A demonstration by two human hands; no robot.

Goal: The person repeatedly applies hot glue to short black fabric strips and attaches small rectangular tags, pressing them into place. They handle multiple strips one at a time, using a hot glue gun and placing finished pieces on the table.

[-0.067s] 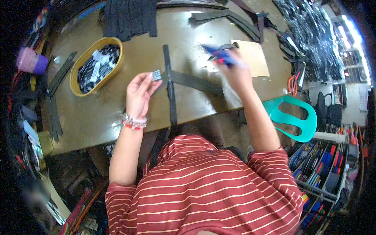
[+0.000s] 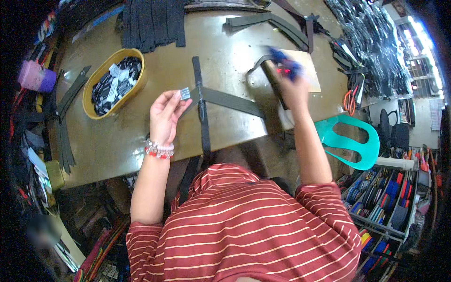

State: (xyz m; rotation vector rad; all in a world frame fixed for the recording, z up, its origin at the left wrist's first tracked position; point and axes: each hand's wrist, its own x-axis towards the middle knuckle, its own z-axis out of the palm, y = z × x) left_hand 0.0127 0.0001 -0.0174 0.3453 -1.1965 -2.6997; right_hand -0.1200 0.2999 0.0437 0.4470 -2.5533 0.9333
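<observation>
Small pale label: up in the left hand, above the mid-left of the worktop. Left thumb and a finger pinch it; dark marks on its face, too small to make out. It sits just left of a narrow black strap that runs roughly up and down the view, lower end over the near edge. Wider dark strip crosses that strap, running off to the right; can't tell if the label touches either.

Right hand is right of the strip, raised, wrapped around a dark blue tool with red spots. Motion blur, so exact finger placement and tool type can't be told. Tan sheet lies partly behind hand and tool; a curved dark band shows just left of the tool.

Bead bracelets on left wrist.

Further out: yellow oval basin on the left, loaded with black-and-white pieces. Row of black straps at the far side, folded dark strips right of it. Orange-handled scissors near the right edge, below a shiny plastic-looking heap. Teal plastic seat off the right side of the worktop.
</observation>
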